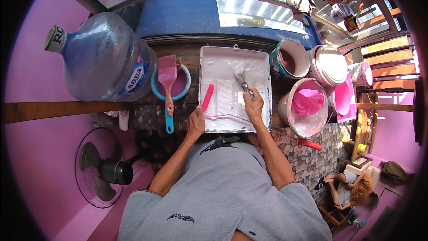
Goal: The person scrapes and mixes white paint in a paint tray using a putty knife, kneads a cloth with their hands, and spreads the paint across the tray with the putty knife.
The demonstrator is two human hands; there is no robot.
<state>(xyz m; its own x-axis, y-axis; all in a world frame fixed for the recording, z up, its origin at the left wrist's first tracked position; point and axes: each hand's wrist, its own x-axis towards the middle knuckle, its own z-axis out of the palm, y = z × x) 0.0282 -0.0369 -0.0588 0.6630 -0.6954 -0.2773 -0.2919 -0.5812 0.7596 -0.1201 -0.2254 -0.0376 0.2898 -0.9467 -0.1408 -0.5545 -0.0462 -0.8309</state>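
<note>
My right hand [254, 105] is wrapped round the dark handle of a putty knife [242, 80], whose blade lies over the white paint in the paint tray [203, 67]. My left hand [196, 120] is at the tray's front left edge, with its fingers closed on the rim. Just above it, a small pink roller [207, 97] rests inside the tray at the left. The roller's thin rod crosses the tray's front to a red handle [310, 144] beyond the right edge. A pink-stained brush [167, 78] with a blue-tipped handle lies across a blue bowl [187, 90] left of the tray.
A large water bottle [107, 58] lies at the left, above a fan [104, 169]. Several paint buckets, including one with pink cloth [307, 101], stand right of the tray. Behind is a glass pane [261, 14]. A person [354, 189] sits at the lower right.
</note>
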